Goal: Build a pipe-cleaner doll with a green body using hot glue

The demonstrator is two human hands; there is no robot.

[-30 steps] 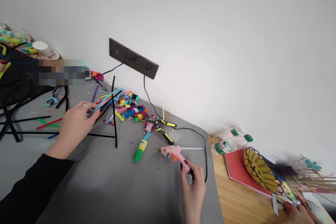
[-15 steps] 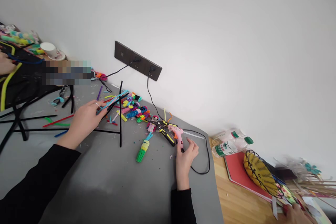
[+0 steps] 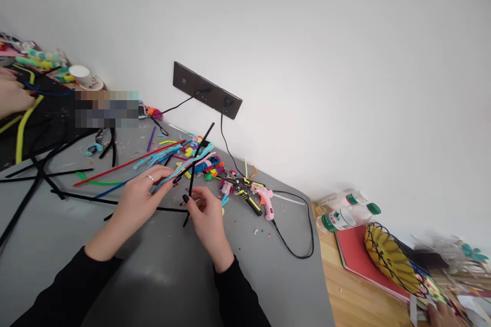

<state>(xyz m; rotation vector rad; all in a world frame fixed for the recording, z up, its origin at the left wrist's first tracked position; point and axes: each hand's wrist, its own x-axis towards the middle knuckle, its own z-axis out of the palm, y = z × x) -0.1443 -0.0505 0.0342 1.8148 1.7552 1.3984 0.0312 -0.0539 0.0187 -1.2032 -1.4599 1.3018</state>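
Note:
My left hand (image 3: 138, 199) is closed around a bundle of light blue pipe cleaners (image 3: 195, 157), with a pink and a black one among them. Close by, my right hand (image 3: 205, 214) pinches a black pipe cleaner (image 3: 192, 176), which tilts up across the bundle. Another black pipe cleaner (image 3: 111, 202) runs left from it over the grey table; whether the two are joined is unclear. A pink glue gun (image 3: 264, 199) and black-and-yellow pliers (image 3: 249, 199) lie to the right. Bundled colourful pipe cleaners (image 3: 215, 167) sit behind my hands.
Loose red (image 3: 126, 163), green and black pipe cleaners lie at left. A co-worker's hand (image 3: 15, 94) is at the far left, another person's hand (image 3: 441, 314) at lower right. Cords run to a wall socket (image 3: 207, 90). Bottles (image 3: 347, 217) and a yellow basket (image 3: 393, 260) stand right.
My right hand has moved left from beside the glue gun and now pinches the black pipe cleaner. That pipe cleaner has tilted. My left hand has shifted right with the bundle.

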